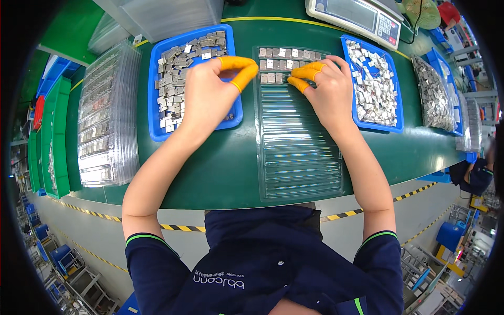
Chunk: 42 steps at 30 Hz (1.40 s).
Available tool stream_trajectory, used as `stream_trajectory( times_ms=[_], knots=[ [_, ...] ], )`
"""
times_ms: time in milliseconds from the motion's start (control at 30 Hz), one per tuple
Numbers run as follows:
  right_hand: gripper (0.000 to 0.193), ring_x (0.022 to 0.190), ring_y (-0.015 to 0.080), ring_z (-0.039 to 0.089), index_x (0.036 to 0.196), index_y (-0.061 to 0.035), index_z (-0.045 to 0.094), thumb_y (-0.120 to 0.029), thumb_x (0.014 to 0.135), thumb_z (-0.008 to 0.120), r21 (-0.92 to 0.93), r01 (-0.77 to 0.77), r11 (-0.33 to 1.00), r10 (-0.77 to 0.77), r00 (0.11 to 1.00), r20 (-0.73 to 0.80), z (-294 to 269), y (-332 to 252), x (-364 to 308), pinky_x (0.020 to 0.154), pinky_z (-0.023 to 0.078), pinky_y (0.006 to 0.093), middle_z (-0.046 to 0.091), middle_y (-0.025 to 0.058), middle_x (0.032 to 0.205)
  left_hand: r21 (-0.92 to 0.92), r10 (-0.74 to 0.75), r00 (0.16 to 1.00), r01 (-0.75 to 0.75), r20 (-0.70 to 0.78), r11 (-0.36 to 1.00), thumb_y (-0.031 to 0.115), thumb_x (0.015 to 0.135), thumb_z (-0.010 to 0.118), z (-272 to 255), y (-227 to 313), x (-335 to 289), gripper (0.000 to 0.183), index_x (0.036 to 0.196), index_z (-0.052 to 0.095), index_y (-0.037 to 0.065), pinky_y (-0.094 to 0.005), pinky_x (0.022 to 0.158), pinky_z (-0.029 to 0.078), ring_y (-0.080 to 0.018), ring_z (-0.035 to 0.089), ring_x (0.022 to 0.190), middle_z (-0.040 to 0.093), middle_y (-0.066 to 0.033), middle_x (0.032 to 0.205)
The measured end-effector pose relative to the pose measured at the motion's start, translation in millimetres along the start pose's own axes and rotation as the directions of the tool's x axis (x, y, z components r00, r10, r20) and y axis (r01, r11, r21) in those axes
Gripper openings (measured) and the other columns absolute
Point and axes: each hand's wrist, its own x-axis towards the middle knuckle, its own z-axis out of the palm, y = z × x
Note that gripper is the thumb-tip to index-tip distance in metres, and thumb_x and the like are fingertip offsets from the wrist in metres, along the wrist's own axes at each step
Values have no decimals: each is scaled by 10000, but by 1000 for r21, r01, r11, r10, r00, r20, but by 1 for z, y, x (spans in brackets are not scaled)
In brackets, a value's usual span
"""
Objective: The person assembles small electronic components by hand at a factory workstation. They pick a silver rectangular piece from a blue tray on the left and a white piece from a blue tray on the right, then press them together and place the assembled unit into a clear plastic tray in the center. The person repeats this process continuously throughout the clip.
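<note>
Yellow finger cots cover the thumb and forefinger of my left hand [210, 89]. Those fingertips are pinched together at the left edge of the clear plastic tray [299, 163]; anything between them is too small to see. Also wearing yellow cots, my right hand [331, 92] is closed over the tray's upper rows, its fingertips by the third row. I cannot make out what it holds. Small flat metal pieces [270, 64] sit in the tray's top rows. Beneath my left wrist lies a blue bin [153, 115] of similar grey pieces.
A second blue bin [400, 105] of small whitish parts stands right of the tray. Beyond it is a clear bag [433, 94] of parts. Stacked clear trays [107, 115] and green bins [62, 136] stand left. At the back are a scale [357, 18] and a translucent box [173, 18].
</note>
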Motion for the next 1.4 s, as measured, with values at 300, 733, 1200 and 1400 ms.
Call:
stream_trajectory(
  times_ms=[300, 733, 1200, 1400],
  knots=[
    [111, 851, 175, 560, 721, -76, 700, -86, 611, 692, -9, 24, 1000, -25, 1000, -8, 0, -5, -2, 915, 361, 374, 627, 37, 707, 695, 117, 991, -42, -62, 718, 229, 773, 656, -25, 7, 14, 194, 904, 688, 90, -349, 661, 474, -266, 624, 749, 664, -111, 846],
    [162, 848, 262, 539, 803, -89, 688, -189, 679, 720, 1, -119, 993, 118, 987, -107, -15, 25, -1, 825, 373, 391, 624, 70, 796, 678, 252, 968, -178, -11, 713, 115, 762, 622, -18, -37, 23, 217, 952, 640, 11, -374, 808, 459, -307, 552, 955, 607, -160, 942],
    [244, 882, 315, 604, 979, -10, 653, -77, 744, 656, -4, -512, 859, 502, 841, 201, -43, 93, -18, 787, 458, 364, 643, 181, 917, 510, 125, 991, -129, 41, 851, -21, 741, 625, -15, -42, 27, 214, 954, 606, -29, -334, 794, 479, -256, 614, 835, 619, -153, 932],
    [219, 786, 297, 626, 925, -22, 671, -86, 716, 680, -207, -650, 731, 680, 716, 156, -39, 89, -18, 722, 479, 356, 650, 177, 846, 302, 90, 996, -89, 8, 949, -17, 764, 624, -18, -36, 30, 195, 956, 600, -41, -290, 796, 493, -199, 631, 853, 637, -125, 954]
  ],
)
